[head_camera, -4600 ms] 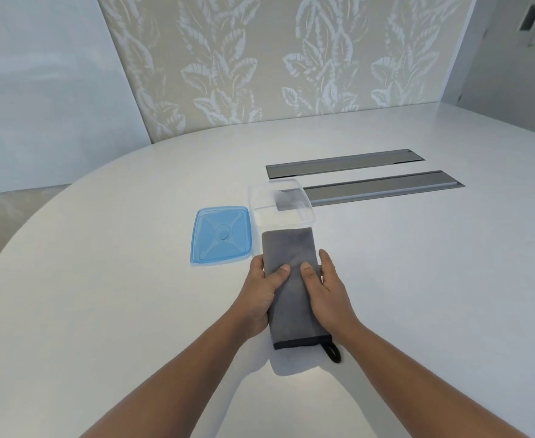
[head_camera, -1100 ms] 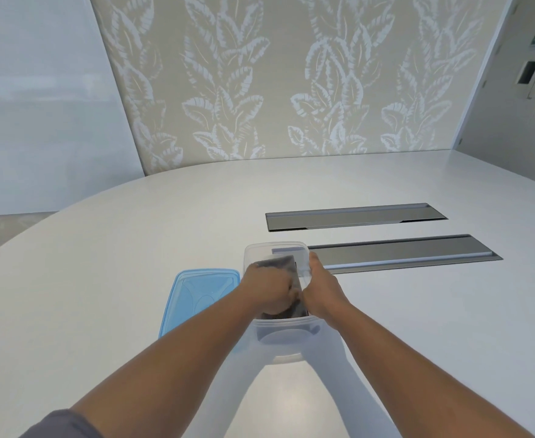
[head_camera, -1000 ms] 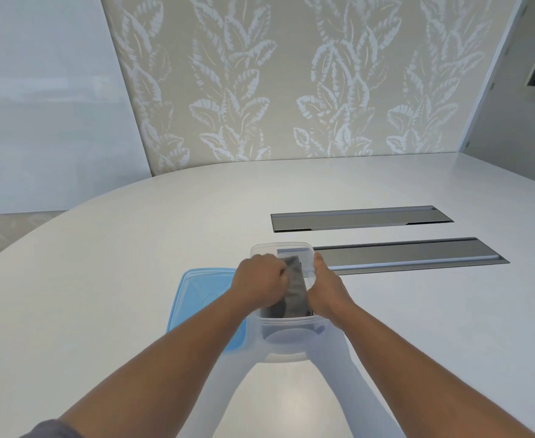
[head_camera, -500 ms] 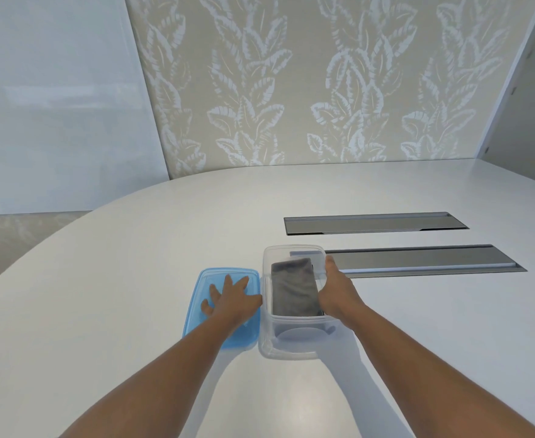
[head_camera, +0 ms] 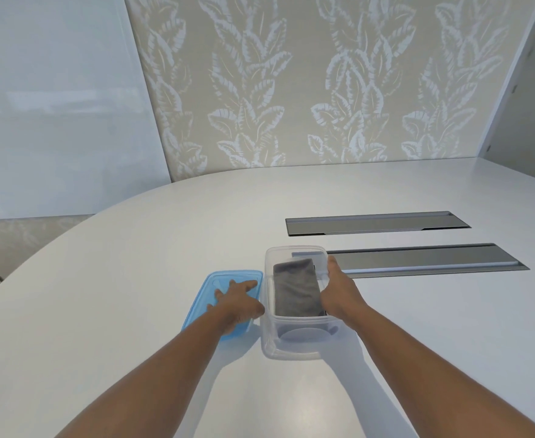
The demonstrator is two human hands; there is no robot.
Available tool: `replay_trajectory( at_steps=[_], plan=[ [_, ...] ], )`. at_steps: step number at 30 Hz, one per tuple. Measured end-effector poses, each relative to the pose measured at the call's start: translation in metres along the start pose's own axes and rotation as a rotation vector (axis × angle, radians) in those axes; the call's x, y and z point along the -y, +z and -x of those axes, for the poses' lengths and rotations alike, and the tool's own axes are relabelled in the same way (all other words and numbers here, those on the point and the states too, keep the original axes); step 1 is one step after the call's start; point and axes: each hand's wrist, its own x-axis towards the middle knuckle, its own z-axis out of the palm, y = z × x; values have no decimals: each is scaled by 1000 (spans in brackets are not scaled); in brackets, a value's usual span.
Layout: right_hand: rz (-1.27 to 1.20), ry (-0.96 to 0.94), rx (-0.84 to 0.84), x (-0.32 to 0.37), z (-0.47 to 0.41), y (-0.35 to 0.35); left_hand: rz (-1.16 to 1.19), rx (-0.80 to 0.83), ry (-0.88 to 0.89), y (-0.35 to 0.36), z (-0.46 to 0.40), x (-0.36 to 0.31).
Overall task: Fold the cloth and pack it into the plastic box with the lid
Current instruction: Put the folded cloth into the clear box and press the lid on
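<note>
The grey cloth (head_camera: 296, 292) lies folded inside the clear plastic box (head_camera: 291, 346), which stands on the white table. Flat on the table just left of the box is the blue lid (head_camera: 219, 279). My left hand (head_camera: 237, 303) rests on top of the lid with fingers spread, palm down. My right hand (head_camera: 339, 292) is against the box's right wall, thumb at the rim, fingers hidden behind the wall.
Two long grey cable hatches (head_camera: 376, 223) (head_camera: 417, 259) are set into the white table (head_camera: 133, 279) behind and right of the box. A leaf-patterned wall stands at the table's far edge.
Both hands pushed the cloth into the box a second ago. My left hand then left the box and moved left onto the blue lid; my right hand stays on the box's right side.
</note>
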Motion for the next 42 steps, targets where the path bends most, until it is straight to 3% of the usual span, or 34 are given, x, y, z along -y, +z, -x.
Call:
replay_trajectory(
  at_steps=[3, 6, 16, 23, 27, 32, 42],
  plan=[
    [14, 8, 8, 2, 3, -1, 174, -90, 108, -18, 8, -18],
    [20, 7, 23, 6, 6, -1, 200, -190, 144, -42, 16, -36],
    [-12, 16, 29, 11, 15, 1, 564, -334, 335, -101, 71, -101],
    [-307, 44, 68, 18, 26, 0, 770, -202, 347, -87, 85, -109],
    [-479, 5, -57, 30, 29, -12, 870, -127, 319, -67, 75, -93],
    [-709, 26, 41, 46, 28, -25, 1029, -60, 288, -42, 60, -76],
    [-660, -34, 18, 40, 28, -20, 705, -264, 321, -1, 42, -56]
  ],
)
